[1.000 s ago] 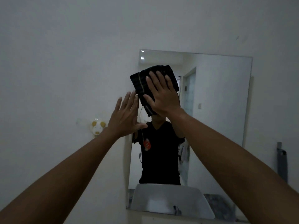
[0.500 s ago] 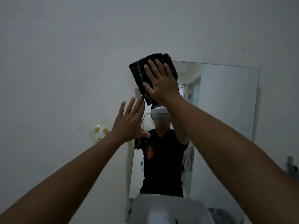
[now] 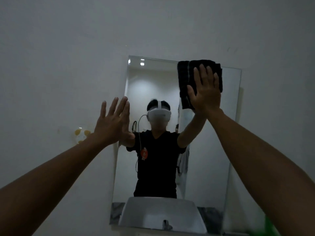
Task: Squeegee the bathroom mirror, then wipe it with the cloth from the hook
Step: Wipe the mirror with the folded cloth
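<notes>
The frameless rectangular mirror hangs on the pale wall ahead of me. A folded dark cloth lies flat against the glass near its top right corner. My right hand presses on the cloth with fingers spread, palm covering its lower right part. At the mirror's left edge, about mid-height, my left hand is raised with fingers apart and holds nothing; whether it touches the wall or glass I cannot tell. No squeegee is in view.
A small white and yellow wall hook sticks to the wall left of the mirror, partly behind my left wrist. A white basin shows at the mirror's bottom edge. A blurred green patch sits at the lower right.
My right hand has slid the cloth from the mirror's top left corner across to the top right. My left hand has stayed by the left edge. The view has tilted up.
</notes>
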